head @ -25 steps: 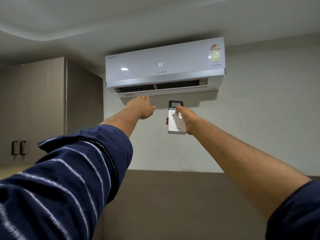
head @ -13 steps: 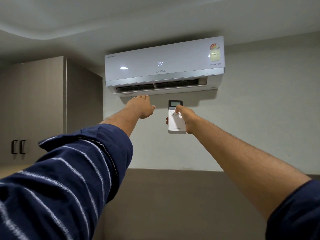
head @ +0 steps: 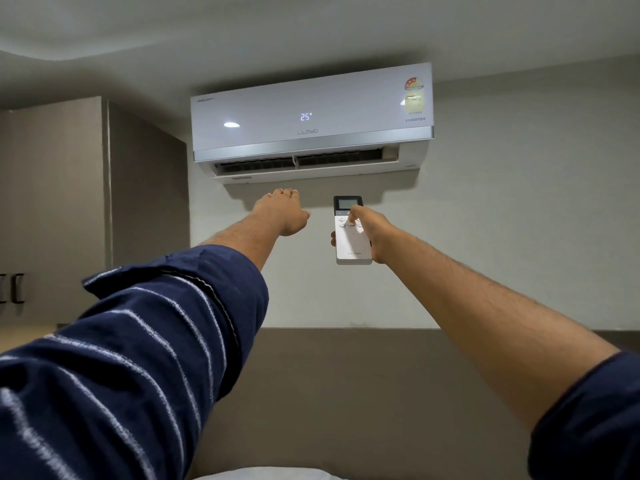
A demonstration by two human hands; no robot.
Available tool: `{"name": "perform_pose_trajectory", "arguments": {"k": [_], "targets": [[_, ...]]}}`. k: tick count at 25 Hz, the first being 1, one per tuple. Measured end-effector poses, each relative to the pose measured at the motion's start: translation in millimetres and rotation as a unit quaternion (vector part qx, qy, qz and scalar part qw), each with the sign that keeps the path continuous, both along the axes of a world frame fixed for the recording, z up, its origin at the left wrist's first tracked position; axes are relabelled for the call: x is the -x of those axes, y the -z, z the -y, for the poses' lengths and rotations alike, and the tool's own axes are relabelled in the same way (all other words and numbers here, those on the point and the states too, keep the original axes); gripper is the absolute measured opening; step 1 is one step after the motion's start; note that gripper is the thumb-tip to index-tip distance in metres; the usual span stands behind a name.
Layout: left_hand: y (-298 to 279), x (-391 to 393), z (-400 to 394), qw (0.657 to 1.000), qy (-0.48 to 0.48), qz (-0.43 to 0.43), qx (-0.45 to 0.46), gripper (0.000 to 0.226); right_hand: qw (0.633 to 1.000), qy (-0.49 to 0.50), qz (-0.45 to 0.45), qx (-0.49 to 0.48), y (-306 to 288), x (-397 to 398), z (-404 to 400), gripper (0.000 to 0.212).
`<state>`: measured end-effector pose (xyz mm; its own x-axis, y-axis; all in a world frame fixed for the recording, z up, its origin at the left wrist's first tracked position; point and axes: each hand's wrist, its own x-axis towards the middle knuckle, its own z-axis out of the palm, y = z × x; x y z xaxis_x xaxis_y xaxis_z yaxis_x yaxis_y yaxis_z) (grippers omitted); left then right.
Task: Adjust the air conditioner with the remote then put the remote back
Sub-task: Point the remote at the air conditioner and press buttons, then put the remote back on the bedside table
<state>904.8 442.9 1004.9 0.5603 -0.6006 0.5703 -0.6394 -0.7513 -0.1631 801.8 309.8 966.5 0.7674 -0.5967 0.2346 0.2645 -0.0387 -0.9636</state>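
Head-camera view: right hand (head: 372,233) still grips the Lloyd remote (head: 351,233), thumb on its buttons, left hand (head: 285,214) open below the air conditioner (head: 311,123), unchanged at 25, so adjusting seems unfinished.

I see a tall wooden cabinet (head: 93,209) at the left, running up to the ceiling (head: 311,26) and standing against the pale wall (head: 519,209). Its front face and its side panel meet at a vertical edge. 2 dark handles (head: 12,288) sit upright, side by side, near the left edge of the cabinet front. The ceiling is white, with a curved recessed step crossing its left part. The wall is light grey in its upper part; below a straight horizontal line it changes to a darker brown panel (head: 346,393). At the bottom edge of my view, a white surface (head: 263,474) shows; I cannot tell what it is.
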Motion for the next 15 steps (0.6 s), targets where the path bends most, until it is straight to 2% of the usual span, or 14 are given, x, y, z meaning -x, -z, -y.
{"name": "perform_pose_trajectory", "arguments": {"k": [8, 15], "targets": [[42.9, 34.2, 65.8, 0.996, 0.080, -0.011, -0.046, 0.065, 0.996, 0.087, -0.018, -0.010, 42.1, 55.3, 47.6, 0.028], [113.4, 128.5, 176.3, 0.970, 0.219, -0.053, -0.093, 0.065, 0.966, 0.245, -0.064, -0.042, 118.0, 183.9, 123.5, 0.022]]}}
